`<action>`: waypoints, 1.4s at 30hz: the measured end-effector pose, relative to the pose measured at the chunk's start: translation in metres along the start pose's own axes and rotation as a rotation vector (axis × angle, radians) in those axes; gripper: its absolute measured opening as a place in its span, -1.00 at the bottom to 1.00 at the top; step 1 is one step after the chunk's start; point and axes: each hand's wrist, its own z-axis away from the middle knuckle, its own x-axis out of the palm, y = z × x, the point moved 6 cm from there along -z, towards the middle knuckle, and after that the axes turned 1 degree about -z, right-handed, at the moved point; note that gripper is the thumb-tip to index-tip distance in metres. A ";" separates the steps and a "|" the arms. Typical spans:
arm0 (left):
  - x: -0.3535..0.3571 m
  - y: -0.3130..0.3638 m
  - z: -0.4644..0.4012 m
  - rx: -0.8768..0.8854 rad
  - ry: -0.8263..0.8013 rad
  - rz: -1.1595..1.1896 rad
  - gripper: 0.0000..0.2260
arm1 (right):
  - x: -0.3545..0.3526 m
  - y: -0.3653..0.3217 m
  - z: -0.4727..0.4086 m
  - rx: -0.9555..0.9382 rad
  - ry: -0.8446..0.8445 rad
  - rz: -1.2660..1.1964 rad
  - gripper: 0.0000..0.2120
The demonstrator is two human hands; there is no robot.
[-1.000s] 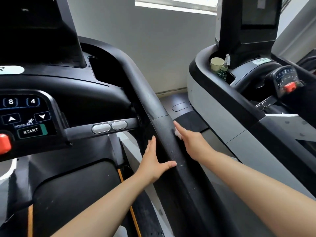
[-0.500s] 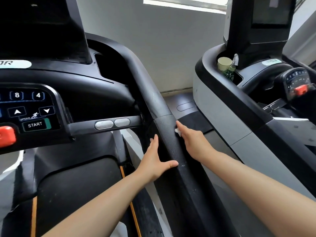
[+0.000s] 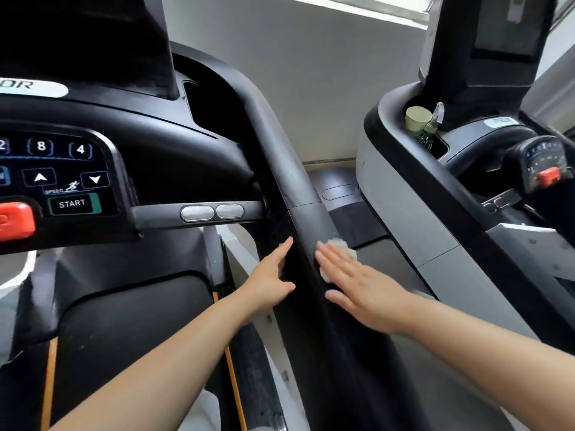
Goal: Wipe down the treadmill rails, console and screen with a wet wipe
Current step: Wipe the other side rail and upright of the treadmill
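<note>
Right of the console, rail (image 3: 314,231): black, long, runs from the far top down toward the viewer, between both forearms.
Console (image 3: 161,169): left of the rail; keypad shows 8, 4, two arrows and START (image 3: 72,203); a red stop button (image 3: 14,217) sits at its left edge; a crossbar with two silver pads (image 3: 212,212) reaches to the rail.
Screen (image 3: 81,35): dark, above the console, up and left of the rail.
Second treadmill (image 3: 413,206): right of the rail, well apart; grey side panel, own dark screen and red button.
Cup holder (image 3: 435,146): on the second treadmill, far right of the rail; holds a pale paper cup (image 3: 418,117) and a green spray bottle (image 3: 431,129), touching each other.
Right hand (image 3: 361,287): flat, fingers straight, palm pressing the wipe onto the rail's right face.
Left hand (image 3: 273,275): fingers straight, resting on the rail's left face, holding nothing.
Wet wipe (image 3: 339,245): white, crumpled, mostly hidden beneath the right fingers, lying on the rail.
</note>
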 end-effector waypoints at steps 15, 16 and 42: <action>-0.037 -0.011 0.002 0.033 0.218 0.134 -0.42 | -0.009 -0.016 -0.056 -0.081 -0.177 0.425 -0.28; -0.040 -0.010 0.002 0.042 0.237 0.134 -0.42 | -0.009 -0.015 -0.071 -0.104 -0.181 0.454 -0.21; -0.056 0.049 -0.103 0.174 0.256 0.043 -0.45 | -0.023 0.036 -0.118 0.443 0.243 -0.227 -0.20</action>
